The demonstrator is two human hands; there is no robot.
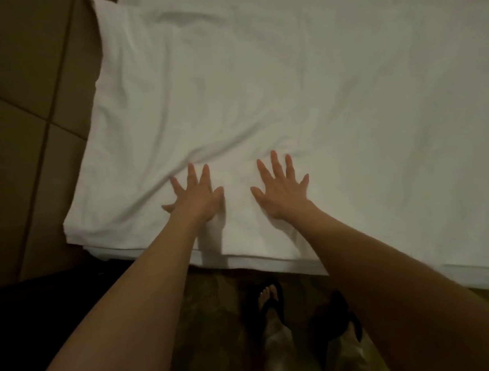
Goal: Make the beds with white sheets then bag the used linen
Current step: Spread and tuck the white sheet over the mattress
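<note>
— Sandals (271, 301) on the floor, right at the bed's edge?

— Yes. Past them, left hand (198, 195) and right hand (281, 189) lie flat on the white sheet (348, 104), fingers spread, near each other, gripping nothing.

— And the sheet?

— Over the bed, wrinkled beyond the hands, its corner overhanging towards the tiled floor (21, 115).

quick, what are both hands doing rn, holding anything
Left hand: open, fingers spread, flat on the white sheet, holding nothing.
Right hand: open, fingers spread, flat on the same sheet, holding nothing.
</note>
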